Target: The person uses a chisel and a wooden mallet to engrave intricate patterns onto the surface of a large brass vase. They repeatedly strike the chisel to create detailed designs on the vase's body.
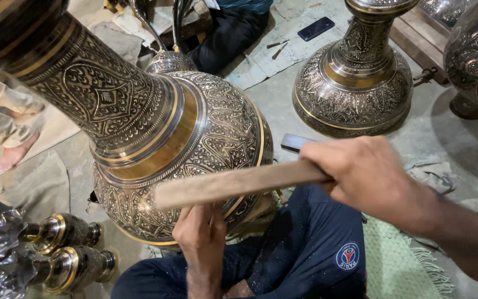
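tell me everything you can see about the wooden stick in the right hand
The wooden stick is a flat, pale, bare-wood slat with a blunt squared end. It lies nearly level, tilted slightly up toward the right hand, which grips its right end in a closed fist. Its free end crosses in front of the engraved brass vase, just above the left hand. Whether it touches either cannot be told.

Your large vase point(156, 138) is metal, densely engraved with a dark rough-looking pattern and crossed by smooth, glossy brass-coloured bands. The stick point(233, 184) in your right hand point(369, 177) is bare, matt wood with a worn face. The second vase point(355, 83) has the same engraved metal finish. The floor point(443, 138) looks like dull, dusty concrete; your trousers point(311, 249) are dark cloth.
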